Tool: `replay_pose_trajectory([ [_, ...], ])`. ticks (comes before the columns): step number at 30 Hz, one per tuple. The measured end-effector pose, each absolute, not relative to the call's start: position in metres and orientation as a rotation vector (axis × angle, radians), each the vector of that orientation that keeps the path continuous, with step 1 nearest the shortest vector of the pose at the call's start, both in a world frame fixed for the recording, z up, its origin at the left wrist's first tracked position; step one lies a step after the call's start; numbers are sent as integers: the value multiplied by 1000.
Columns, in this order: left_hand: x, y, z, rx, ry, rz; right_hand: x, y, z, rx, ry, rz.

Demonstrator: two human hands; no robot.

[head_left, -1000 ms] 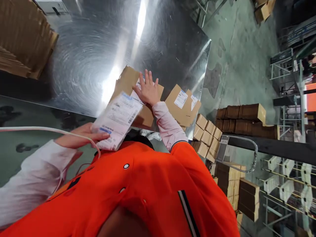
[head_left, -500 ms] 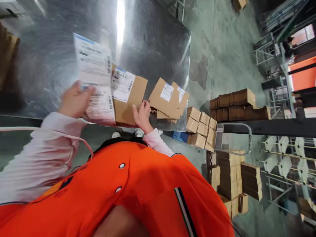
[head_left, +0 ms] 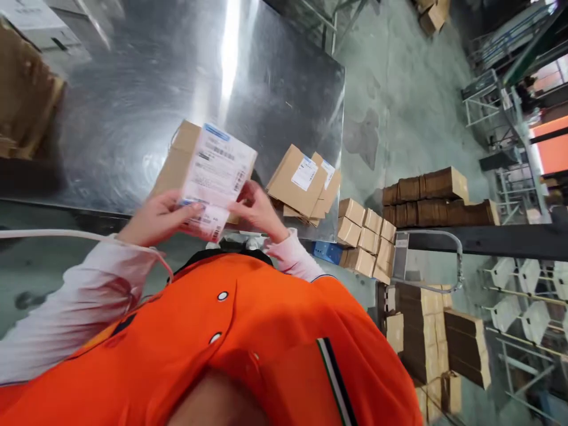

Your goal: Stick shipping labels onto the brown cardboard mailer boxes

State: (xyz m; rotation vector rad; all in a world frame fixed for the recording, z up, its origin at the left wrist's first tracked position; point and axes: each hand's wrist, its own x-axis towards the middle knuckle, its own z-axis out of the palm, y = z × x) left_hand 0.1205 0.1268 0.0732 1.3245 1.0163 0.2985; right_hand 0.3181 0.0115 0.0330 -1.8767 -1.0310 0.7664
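A white sheet of printed shipping labels is held up above the near edge of the metal table, tilted. My left hand pinches its lower left side between thumb and fingers. At its right edge, my right hand closes on the sheet with thumb and fingertips. Behind the sheet lies a flat brown cardboard piece, partly hidden by the labels and my left hand. To the right of my right hand, a stack of flat cardboard pieces shows white labels stuck on the upper ones.
The shiny metal table ends just right of the stack. Cardboard stands at its left end. Several closed cartons and a blue crate are beyond the right corner. A pale cable runs along the near edge.
The label sheet has moved right, with both hands now on it. My right hand has left the labelled cardboard, which no longer shows there; unlabelled cardboard appears left of the sheet.
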Motion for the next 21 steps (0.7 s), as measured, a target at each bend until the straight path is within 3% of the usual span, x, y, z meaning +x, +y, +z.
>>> replay_pose_trajectory([
  [6,122,133,60,1080,1005,617,263,28,30,-1503,-992,1218],
  [15,132,116,45,1135,1273,659,301,54,45,-1736,-1148,848],
  [21,116,133,25,1066,955,80,333,95,36,-1903,-1141,681],
])
